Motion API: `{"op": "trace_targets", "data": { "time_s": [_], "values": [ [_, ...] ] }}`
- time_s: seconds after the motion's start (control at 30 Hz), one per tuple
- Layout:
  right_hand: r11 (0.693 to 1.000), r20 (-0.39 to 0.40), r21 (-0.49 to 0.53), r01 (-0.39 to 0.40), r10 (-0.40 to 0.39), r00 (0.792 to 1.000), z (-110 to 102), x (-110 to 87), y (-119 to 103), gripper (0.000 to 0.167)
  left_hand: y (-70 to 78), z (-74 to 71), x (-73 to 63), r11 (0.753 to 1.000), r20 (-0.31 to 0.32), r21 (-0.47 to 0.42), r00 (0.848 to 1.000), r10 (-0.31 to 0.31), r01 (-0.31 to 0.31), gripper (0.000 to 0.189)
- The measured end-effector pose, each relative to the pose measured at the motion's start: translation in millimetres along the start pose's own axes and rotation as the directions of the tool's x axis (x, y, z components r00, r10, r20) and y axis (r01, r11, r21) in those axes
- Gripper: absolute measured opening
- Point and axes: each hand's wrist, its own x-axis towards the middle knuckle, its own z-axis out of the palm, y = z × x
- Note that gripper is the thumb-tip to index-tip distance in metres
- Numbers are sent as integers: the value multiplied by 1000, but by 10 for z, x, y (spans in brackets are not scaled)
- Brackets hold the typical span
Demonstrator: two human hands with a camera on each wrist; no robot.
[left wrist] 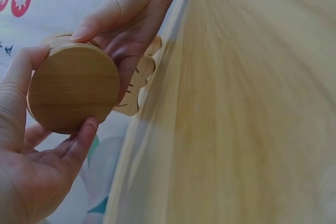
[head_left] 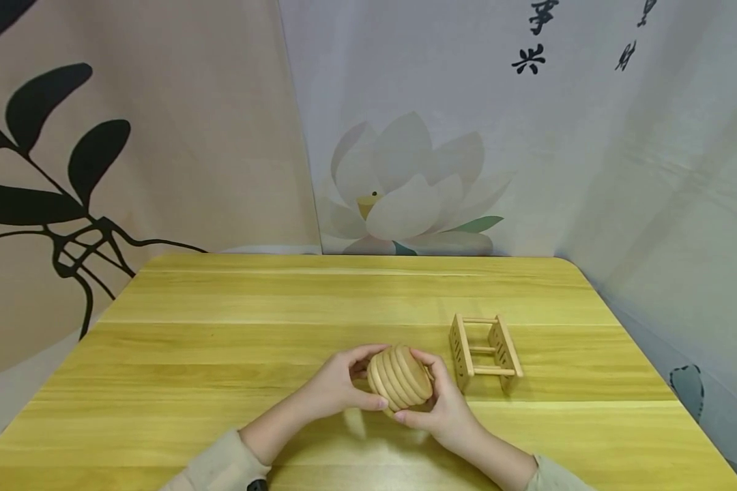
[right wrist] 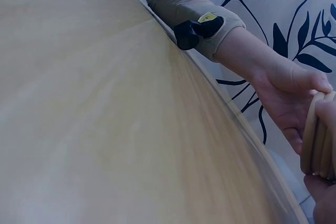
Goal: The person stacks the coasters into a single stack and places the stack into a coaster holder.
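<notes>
A stack of round wooden coasters is held up over the table, tilted on its edge, between both hands. My left hand grips it from the left, with the thumb along the lower rim and fingers behind. From the other side my right hand holds it, thumb low and fingers at the upper rim. In the left wrist view the flat face of an end coaster shows plain wood grain. The right wrist view catches only the layered edges of the stack, partly covered by fingers.
A small wooden rack with slotted side panels and crossbars stands on the table, just right of and beyond the right hand. Behind the table hangs a printed cloth with a lotus and dark leaves.
</notes>
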Motion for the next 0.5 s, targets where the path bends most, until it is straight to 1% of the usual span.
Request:
{"op": "trace_targets", "data": {
  "time_s": [0.1,0.23,0.4,0.5],
  "values": [
    [1000,-6,0,4,-4,1000,-1,-8,-1,88,8,2,1,1000,-4,-2,1000,-12,12,77],
    [999,-4,31,13,-13,1000,1,-14,-7,90,24,8,7,1000,-8,-15,1000,-24,24,77],
    [996,-10,84,23,-23,1000,3,-14,-12,91,45,23,8,1000,-20,-11,999,-27,27,78],
    [996,-25,89,15,-13,1000,2,-18,-20,92,50,38,10,1000,-25,2,999,-21,21,79]
  ]
}}
